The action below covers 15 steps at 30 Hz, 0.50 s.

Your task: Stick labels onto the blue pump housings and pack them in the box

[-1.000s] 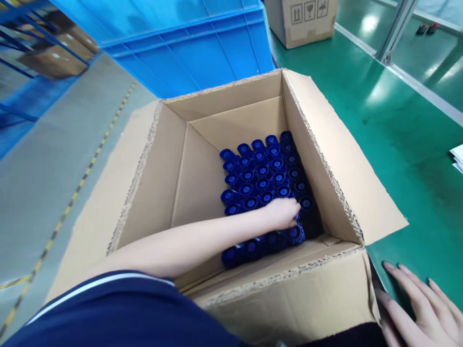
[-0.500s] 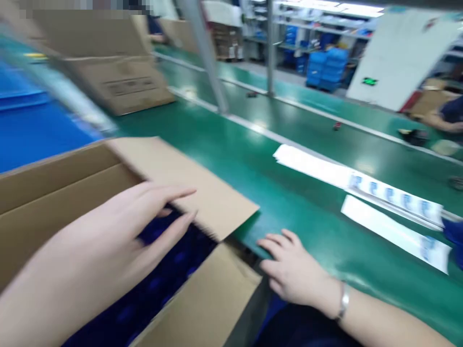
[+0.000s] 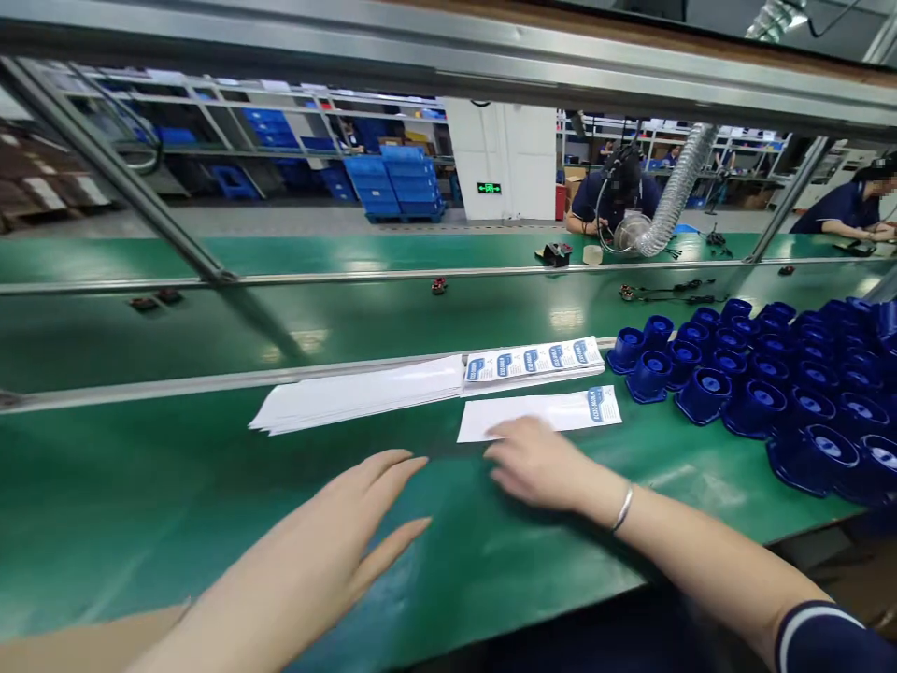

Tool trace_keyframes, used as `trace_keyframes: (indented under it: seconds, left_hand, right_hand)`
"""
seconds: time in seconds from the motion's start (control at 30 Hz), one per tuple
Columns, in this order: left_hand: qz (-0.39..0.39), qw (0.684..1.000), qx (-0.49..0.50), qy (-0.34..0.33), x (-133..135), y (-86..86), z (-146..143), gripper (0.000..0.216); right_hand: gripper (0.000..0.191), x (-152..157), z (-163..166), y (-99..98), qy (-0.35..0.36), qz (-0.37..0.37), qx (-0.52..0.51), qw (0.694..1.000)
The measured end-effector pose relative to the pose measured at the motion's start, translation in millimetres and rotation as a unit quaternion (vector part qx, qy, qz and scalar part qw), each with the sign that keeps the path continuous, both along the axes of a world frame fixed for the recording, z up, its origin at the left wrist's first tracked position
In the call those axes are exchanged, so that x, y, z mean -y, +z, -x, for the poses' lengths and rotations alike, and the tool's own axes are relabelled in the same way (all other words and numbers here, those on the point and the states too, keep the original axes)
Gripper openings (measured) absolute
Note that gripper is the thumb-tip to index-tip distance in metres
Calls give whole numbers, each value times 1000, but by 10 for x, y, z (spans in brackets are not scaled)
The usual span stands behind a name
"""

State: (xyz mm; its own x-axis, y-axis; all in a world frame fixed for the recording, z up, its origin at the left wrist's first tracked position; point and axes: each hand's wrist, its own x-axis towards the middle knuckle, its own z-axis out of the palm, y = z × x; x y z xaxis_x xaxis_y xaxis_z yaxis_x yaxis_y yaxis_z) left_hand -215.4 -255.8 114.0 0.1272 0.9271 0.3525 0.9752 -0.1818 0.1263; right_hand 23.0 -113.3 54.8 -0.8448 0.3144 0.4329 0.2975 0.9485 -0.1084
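My left hand (image 3: 350,523) hovers over the green bench, thumb and fingers apart, holding nothing. My right hand (image 3: 536,465), blurred by motion, is at the lower edge of a single white label strip (image 3: 539,411) with one blue label left at its right end. Whether its fingertips touch the strip I cannot tell. Just behind lie a stack of blank white strips (image 3: 371,393) and a stack of strips with several blue-and-white labels (image 3: 533,363). On the right stand many dark blue plastic cup-shaped parts (image 3: 761,397), with round emblems on their tops.
A metal rail (image 3: 336,369) runs along the green bench (image 3: 210,505), with a frame post (image 3: 147,206) at left. A cardboard flap (image 3: 91,640) shows at lower left. People (image 3: 617,192) sit across the bench, beside a flexible duct (image 3: 679,192).
My view has swung right, away from the open carton of blue parts. My left hand has left the carton and is over the bench; my right hand has come to the label strip.
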Motion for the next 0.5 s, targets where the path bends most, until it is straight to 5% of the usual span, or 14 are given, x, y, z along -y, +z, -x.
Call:
trace_keyframes:
  seconds: [0.13,0.23,0.37,0.5]
  left_hand:
    - [89,995,-3,-54,-624,-182,-472,57]
    - [106,991,26,-80,-993,-408,-774,63]
    - [115,987,40,-107,-1306,-628,-1065,76]
    - [126,983,31,-131,-1461,-703,-1224,99]
  right_hand:
    - [24,-691,-698,-37,-189,31,-44,981]
    - [21,-937,-1028,-173,-251,53,-42,966]
    - [2,-972,-1129,-272,-242,84,-33,966]
    - [7,-895,-1090,-209,-172,112,-53,977]
